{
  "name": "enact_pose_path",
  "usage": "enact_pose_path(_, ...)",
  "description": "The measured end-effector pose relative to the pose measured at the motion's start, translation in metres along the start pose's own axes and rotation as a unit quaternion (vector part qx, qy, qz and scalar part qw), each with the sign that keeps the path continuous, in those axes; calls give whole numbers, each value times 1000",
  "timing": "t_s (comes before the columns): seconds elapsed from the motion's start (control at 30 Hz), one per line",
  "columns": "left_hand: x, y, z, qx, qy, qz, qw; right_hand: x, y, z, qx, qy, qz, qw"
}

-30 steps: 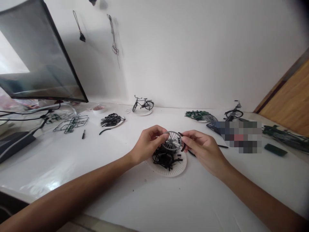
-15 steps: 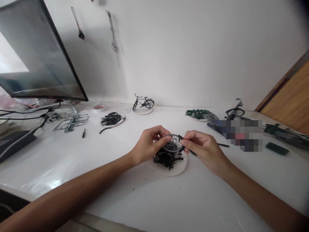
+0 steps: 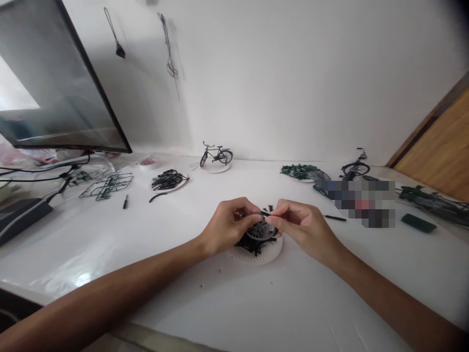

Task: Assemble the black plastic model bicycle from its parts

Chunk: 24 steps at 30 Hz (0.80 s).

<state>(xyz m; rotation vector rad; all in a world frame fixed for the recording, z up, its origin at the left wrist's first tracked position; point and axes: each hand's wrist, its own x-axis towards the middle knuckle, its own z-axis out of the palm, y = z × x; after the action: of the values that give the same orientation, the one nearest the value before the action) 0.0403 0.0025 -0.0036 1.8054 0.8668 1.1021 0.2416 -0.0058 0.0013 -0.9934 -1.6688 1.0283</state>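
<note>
My left hand (image 3: 231, 224) pinches the rim of a small grey spoked bicycle wheel (image 3: 260, 231) from the left. On the other side, the thumb and fingers of my right hand (image 3: 301, 224) are closed on a black tyre (image 3: 265, 213) at the wheel's top edge. The fingertips of both hands nearly meet there and hide part of the rim. Directly below the wheel is a white paper plate (image 3: 261, 258) with black plastic model parts (image 3: 252, 246) on it.
Behind stand a finished model bicycle (image 3: 217, 155) and another model bicycle (image 3: 355, 169). Plates hold black parts (image 3: 169, 180) and green parts (image 3: 298, 171). Green sprue frames (image 3: 110, 186), a small screwdriver (image 3: 125, 202) and a monitor (image 3: 62, 78) are at left. A black pen-like stick (image 3: 335, 218) lies at right.
My right hand has shifted left along the wheel, from its right side to its top edge, closer to my left fingertips. The wheel has turned and sits slightly lower over the plate.
</note>
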Motion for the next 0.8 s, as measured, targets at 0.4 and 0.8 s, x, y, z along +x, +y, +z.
enact_pose_path(0.4, -1, 6, -1, 3, -15, 43, 999, -3, 5, -1, -27, -13, -13, 999)
enact_pose_path(0.8, 7, -2, -6, -129, 42, -37, 990, -10, 0, 13, -231, -3, -72, 970)
